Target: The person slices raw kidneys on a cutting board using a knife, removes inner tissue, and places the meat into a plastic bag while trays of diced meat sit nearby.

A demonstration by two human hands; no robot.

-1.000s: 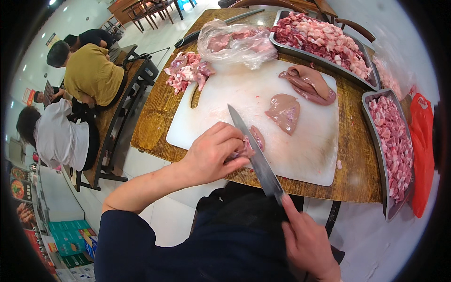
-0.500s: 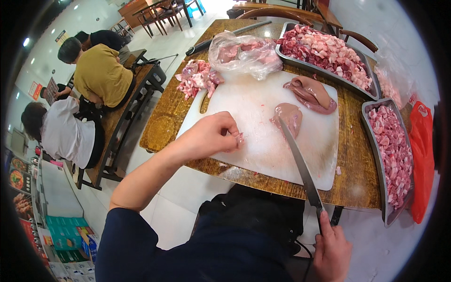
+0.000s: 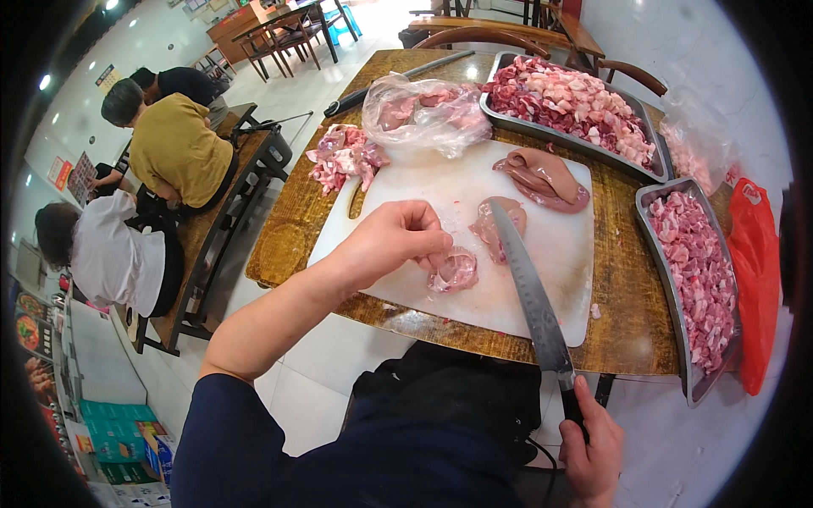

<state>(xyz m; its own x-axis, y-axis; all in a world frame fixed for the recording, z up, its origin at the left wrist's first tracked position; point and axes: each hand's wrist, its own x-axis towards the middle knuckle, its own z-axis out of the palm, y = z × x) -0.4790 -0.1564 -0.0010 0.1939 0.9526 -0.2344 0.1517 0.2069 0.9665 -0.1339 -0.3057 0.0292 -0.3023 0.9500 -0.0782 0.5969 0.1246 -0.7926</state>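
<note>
My right hand [image 3: 593,449] is closed round the dark handle of a long kitchen knife [image 3: 535,296]. The blade points away from me over the white cutting board [image 3: 398,190], its tip against a small slice of pinkish-brown organ meat [image 3: 506,222]. At the board's middle, my left hand [image 3: 398,241] pinches a thin, glossy pink meat trimming [image 3: 455,273], which hangs down at or just above the board. A larger, folded piece of smooth organ meat [image 3: 546,182] lies at the far right of the board, apart from both hands.
Left of the board's far end lies a pile of fatty scraps [image 3: 347,158]. Behind sit a plastic bag of meat [image 3: 428,114] and a sharpening rod [image 3: 356,97]. Metal trays of cut meat [image 3: 648,233] and a red bag [image 3: 754,288] border the right. People [image 3: 182,148] sit at left.
The trimming in my left hand now shows as a wider hanging piece. The knife blade has turned more broadside, its tip still at the small slice. The whole view has shifted slightly.
</note>
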